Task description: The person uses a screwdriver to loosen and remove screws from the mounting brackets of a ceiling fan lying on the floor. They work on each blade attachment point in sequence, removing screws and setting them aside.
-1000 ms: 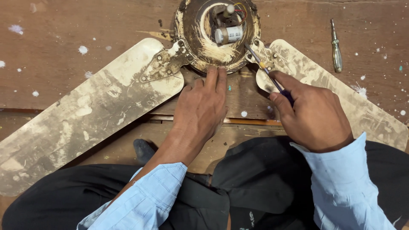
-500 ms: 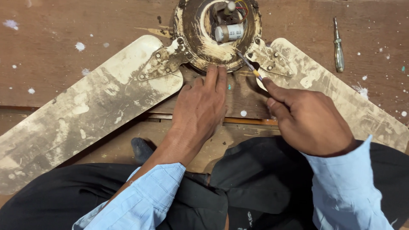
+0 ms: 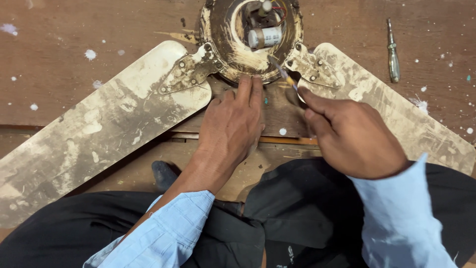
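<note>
Fan motor hub (image 3: 250,42) at 12 o'clock, cut by top frame edge. Right hand (image 3: 354,134) pinches thin tool (image 3: 285,75), tip on hub rim at 5 o'clock. Left hand (image 3: 233,126) flat, fingers open, touching rim at 6 o'clock. Two blades (image 3: 99,129) spread to 8 and 4 o'clock. One spare screwdriver (image 3: 392,49) at 2 o'clock on wooden floor (image 3: 99,30), bare room around.
</note>
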